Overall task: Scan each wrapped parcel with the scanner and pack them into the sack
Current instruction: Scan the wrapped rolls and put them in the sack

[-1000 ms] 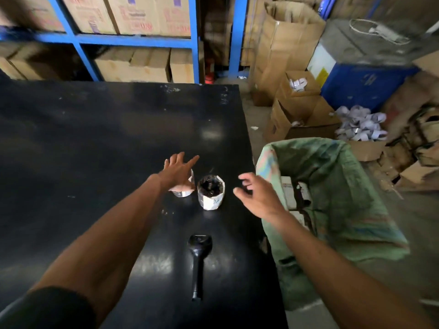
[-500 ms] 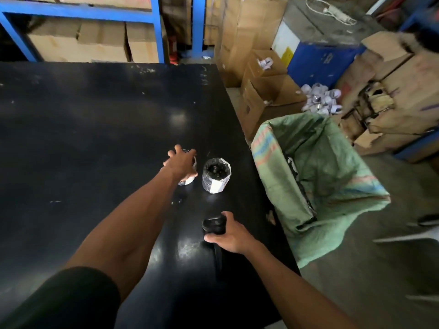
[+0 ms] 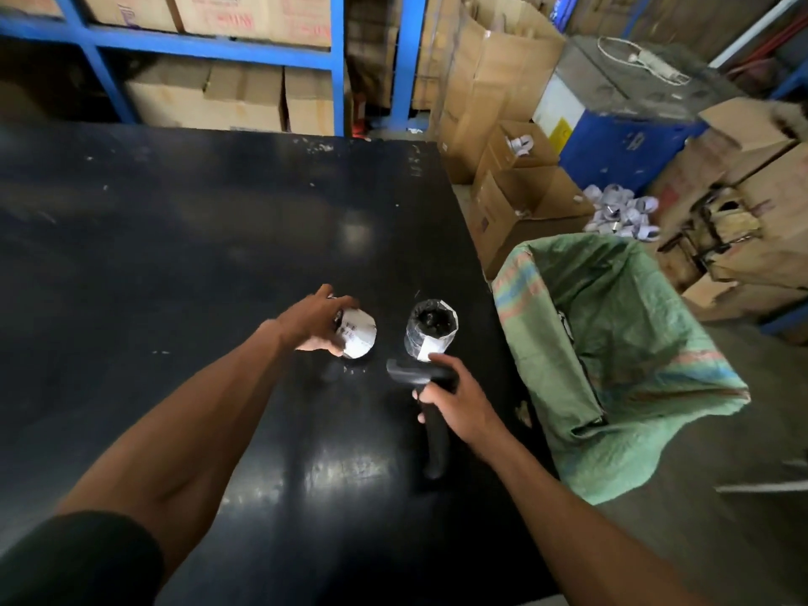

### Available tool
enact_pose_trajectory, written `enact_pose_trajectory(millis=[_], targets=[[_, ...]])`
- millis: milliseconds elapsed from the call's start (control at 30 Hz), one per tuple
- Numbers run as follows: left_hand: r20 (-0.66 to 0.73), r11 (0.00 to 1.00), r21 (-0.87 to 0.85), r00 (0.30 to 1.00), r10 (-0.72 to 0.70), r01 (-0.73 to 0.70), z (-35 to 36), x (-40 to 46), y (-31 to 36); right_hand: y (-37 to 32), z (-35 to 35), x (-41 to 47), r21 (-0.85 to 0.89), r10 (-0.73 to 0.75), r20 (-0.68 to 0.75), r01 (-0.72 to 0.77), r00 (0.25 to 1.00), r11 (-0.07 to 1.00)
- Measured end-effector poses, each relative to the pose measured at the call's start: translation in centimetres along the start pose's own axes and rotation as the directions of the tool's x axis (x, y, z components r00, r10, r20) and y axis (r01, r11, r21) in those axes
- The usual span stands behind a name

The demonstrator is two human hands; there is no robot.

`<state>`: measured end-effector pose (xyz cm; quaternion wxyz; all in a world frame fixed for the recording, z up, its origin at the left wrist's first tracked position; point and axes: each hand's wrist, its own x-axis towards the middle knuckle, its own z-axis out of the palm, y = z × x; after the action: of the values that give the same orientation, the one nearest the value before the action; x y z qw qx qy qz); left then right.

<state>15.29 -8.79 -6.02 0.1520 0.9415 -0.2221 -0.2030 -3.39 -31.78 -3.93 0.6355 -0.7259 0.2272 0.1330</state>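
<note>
Now the left hand (image 3: pixel 315 321) holds a wrapped parcel (image 3: pixel 356 333) with a white label, its fingers curled round it, tipped on its side just above the black desk (image 3: pixel 175 255). Just beside it, near the desk's right edge, a second wrapped parcel (image 3: pixel 430 328) stands upright. The right hand (image 3: pixel 454 402) grips the black scanner (image 3: pixel 426 404) by its handle, with the scanner's head close to the two parcels. Past the desk's right edge, the green sack (image 3: pixel 634 356) stands open on the floor.
</note>
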Motion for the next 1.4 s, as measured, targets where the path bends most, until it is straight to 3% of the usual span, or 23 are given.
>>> enact_pose_trajectory(millis=[167, 400, 633, 867, 1167, 1400], targets=[[-0.255, 0.991, -0.129, 0.965, -0.054, 0.022, 1.3, -4.1, 0.0, -3.8, 1.4, -1.3, 0.265, -0.048, -0.002, 0.047, 0.999, 0.963], [-0.479, 0.974, -0.224, 0.868, -0.129, 0.021, 3.4, -7.8, 2.6, -6.2, 3.8, -2.7, 0.053, -0.231, -0.088, 0.236, 0.969, 0.97], [-0.495, 0.877, -0.478, 0.813, -0.307, 0.04, 4.1, -9.6, 3.6, -5.5, 3.6, -4.1, -0.154, -0.314, -0.097, 0.298, 0.944, 0.942], [-0.5, 0.868, -0.496, 0.806, -0.318, 0.035, 5.0, -10.5, 4.8, -5.3, 2.7, -5.7, -0.252, -0.392, -0.075, 0.363, 0.917, 0.897], [-0.493, 0.878, -0.476, 0.812, -0.313, 0.049, 5.1, -10.7, 5.3, -4.1, 2.0, -5.7, -0.238, -0.382, -0.053, 0.36, 0.923, 0.902], [-0.498, 0.882, -0.469, 0.811, -0.307, 0.046, 5.0, -10.7, 5.0, -4.9, 1.9, -6.3, -0.107, -0.355, -0.053, 0.348, 0.934, 0.931]])
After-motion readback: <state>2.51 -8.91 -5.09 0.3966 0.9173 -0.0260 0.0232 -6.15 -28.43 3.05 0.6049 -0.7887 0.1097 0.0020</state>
